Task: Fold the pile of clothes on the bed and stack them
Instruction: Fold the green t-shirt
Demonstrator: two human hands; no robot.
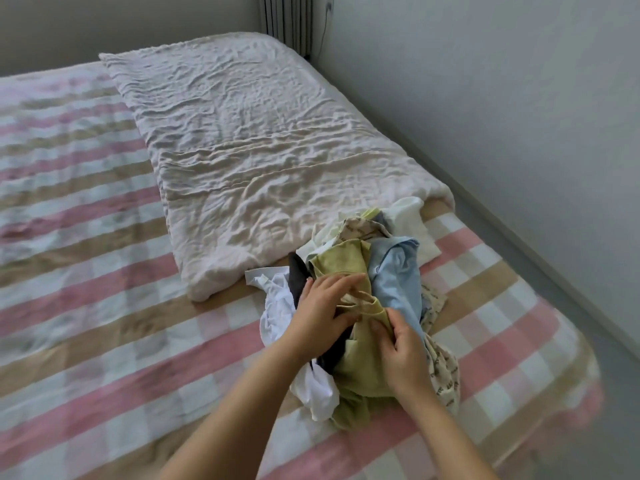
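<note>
Head view. The pile (341, 261) of unfolded clothes lay in a loose heap on the near right part of the bed (485, 323), just in front of the near end of a pale, wrinkled quilt (242, 150) spread lengthwise over the pink, beige and white checked cover. Both hands worked at the top of the pile. The left hand (325, 306) held the neck edge of a green top (363, 362), fingers laid over the fabric and thumb set against it from below. The right hand (403, 355) pinched the same top just beside it, fingers curled into the cloth. The green top was crumpled and draped over the rest of the heap (its far part rose behind the left fingers). A blue garment (394, 282) lay touching it on the right, a white garment (277, 306) and a dark garment (298, 275) lay on the left under the left wrist, and a cream printed garment (445, 372) hung out at the right edge. A grey wall (502, 98) ran along the bed's right side, with a radiator (287, 19) in the far corner.
</note>
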